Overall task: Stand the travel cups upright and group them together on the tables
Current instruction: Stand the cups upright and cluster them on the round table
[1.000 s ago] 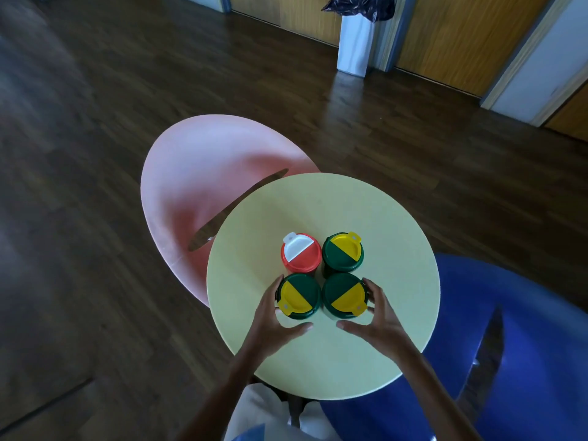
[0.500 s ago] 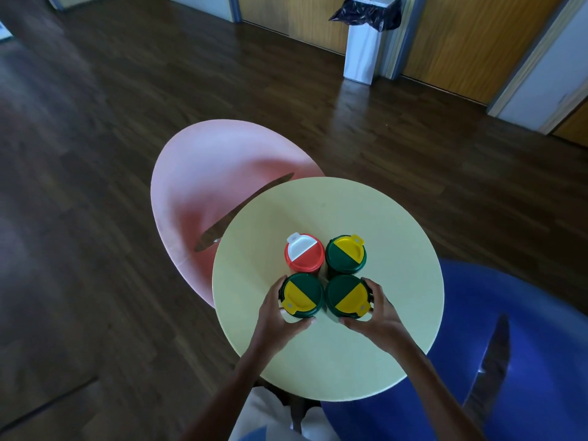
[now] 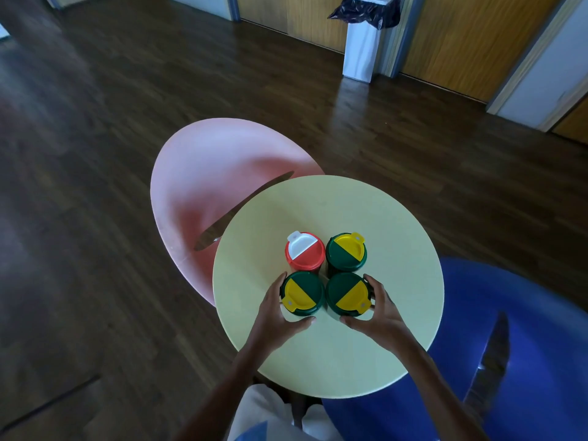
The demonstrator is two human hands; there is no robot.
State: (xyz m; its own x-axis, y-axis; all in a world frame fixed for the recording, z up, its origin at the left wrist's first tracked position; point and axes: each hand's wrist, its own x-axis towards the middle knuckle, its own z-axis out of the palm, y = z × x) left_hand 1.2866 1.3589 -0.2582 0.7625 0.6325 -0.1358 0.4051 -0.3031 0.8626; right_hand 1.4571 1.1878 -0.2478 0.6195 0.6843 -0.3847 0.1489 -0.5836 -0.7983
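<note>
I see four cups standing up in a tight square on the round yellow worktop (image 3: 397, 218). My left hand (image 3: 270, 313) is wrapped around the near left green cup (image 3: 302, 292). My right hand (image 3: 380, 313) is wrapped around the near right green cup (image 3: 347, 293). Behind them stand the red cup (image 3: 304, 251) and another green cup (image 3: 346, 251)
</note>
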